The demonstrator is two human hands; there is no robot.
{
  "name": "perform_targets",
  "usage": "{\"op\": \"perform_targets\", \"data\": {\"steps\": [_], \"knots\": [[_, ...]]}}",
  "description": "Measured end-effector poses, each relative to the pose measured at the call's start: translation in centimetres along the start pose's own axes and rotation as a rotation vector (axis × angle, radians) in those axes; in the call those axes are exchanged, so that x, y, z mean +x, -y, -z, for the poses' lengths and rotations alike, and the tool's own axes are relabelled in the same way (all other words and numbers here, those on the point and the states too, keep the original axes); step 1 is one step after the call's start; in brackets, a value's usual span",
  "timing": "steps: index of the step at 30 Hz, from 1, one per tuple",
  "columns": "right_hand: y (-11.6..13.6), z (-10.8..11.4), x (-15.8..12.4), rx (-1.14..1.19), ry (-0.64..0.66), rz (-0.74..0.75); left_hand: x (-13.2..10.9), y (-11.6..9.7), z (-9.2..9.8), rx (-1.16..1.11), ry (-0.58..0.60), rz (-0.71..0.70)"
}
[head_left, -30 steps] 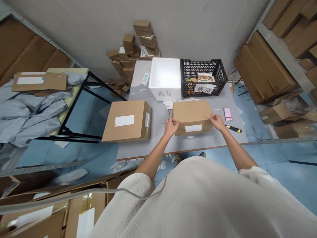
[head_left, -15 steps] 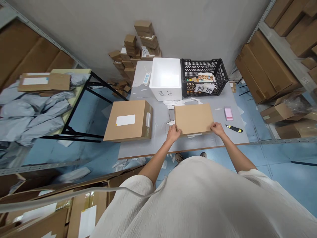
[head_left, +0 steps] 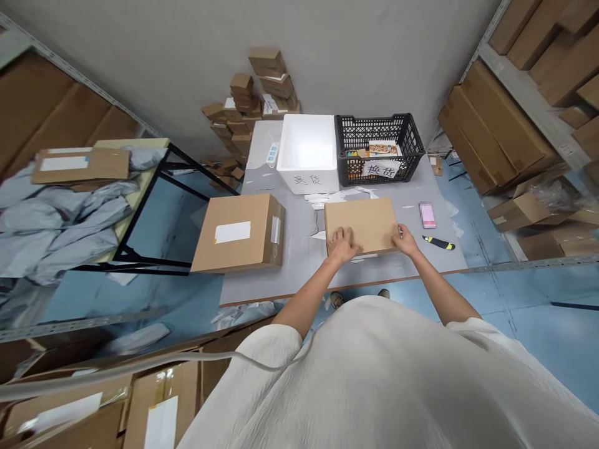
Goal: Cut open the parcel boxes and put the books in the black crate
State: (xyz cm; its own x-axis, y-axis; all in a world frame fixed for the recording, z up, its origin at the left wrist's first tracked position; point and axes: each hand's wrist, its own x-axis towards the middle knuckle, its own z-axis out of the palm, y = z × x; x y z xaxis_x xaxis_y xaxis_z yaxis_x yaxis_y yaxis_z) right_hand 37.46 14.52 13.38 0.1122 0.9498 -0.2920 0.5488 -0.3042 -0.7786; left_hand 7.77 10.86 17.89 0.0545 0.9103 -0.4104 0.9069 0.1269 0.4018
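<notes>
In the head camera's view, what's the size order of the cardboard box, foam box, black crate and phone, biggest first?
1. Black crate
2. Cardboard box and foam box: these look too alike to rank, and the foam box's height may bring it nearer the camera.
3. Phone, clearly smallest

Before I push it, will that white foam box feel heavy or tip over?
The white foam box is probably light, since foam usually is. Its wide, flat bottom should resist tipping, but a hard squeeze might dent it.
</notes>
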Motion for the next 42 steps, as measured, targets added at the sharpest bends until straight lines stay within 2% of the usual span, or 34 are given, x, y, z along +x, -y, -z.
{"op": "perform_targets", "data": {"steps": [4, 8, 14, 17, 18, 21, 24, 26, 29, 30, 35, 38, 42], "knots": [[1.0, -0.1, -0.4, 0.035, -0.025, -0.027, 0.3, -0.2, -0.2, 0.015, 0.001, 0.013], [3.1, -0.1, -1.2, 0.078, -0.073, -0.020, 0.5, 0.5, 0.0, -0.047, -0.036, 0.001], [7.8, -1.2, -4.2, 0.109, -0.106, 0.263, -0.2, 3.2, 2.5, -0.187, -0.073, 0.059], [10.8, -2.8, -6.3, 0.092, -0.069, 0.422, -1.2, 2.9, 4.4, -0.300, -0.068, -0.004], [11.9, -3.5, -6.9, 0.094, -0.042, 0.459, -1.6, 2.4, 5.0, -0.339, -0.109, -0.083], [14.6, -5.7, -7.9, 0.141, 0.077, 0.555, -2.7, 0.8, 6.6, -0.405, -0.368, -0.293], [16.2, -7.6, -7.6, 0.203, 0.201, 0.603, -3.7, 0.6, 8.2, -0.373, -0.509, -0.332], [16.3, -8.5, -6.8, 0.167, 0.188, 0.575, -4.5, 1.8, 9.1, -0.351, -0.546, -0.279], [15.8, -9.5, -5.7, 0.028, 0.056, 0.443, -5.8, 4.6, 10.3, -0.335, -0.572, -0.186], [15.6, -9.8, -5.5, 0.014, 0.047, 0.407, -6.2, 5.6, 10.6, -0.333, -0.577, -0.163], [16.3, -12.2, -6.0, 0.152, 0.214, 0.398, -7.0, 9.4, 11.4, -0.368, -0.592, -0.115], [17.2, -13.0, -6.5, 0.172, 0.196, 0.410, -7.0, 10.8, 11.4, -0.399, -0.591, -0.139], [17.7, -12.5, -6.5, 0.163, 0.178, 0.429, -6.7, 11.7, 11.0, -0.431, -0.572, -0.155]]}}
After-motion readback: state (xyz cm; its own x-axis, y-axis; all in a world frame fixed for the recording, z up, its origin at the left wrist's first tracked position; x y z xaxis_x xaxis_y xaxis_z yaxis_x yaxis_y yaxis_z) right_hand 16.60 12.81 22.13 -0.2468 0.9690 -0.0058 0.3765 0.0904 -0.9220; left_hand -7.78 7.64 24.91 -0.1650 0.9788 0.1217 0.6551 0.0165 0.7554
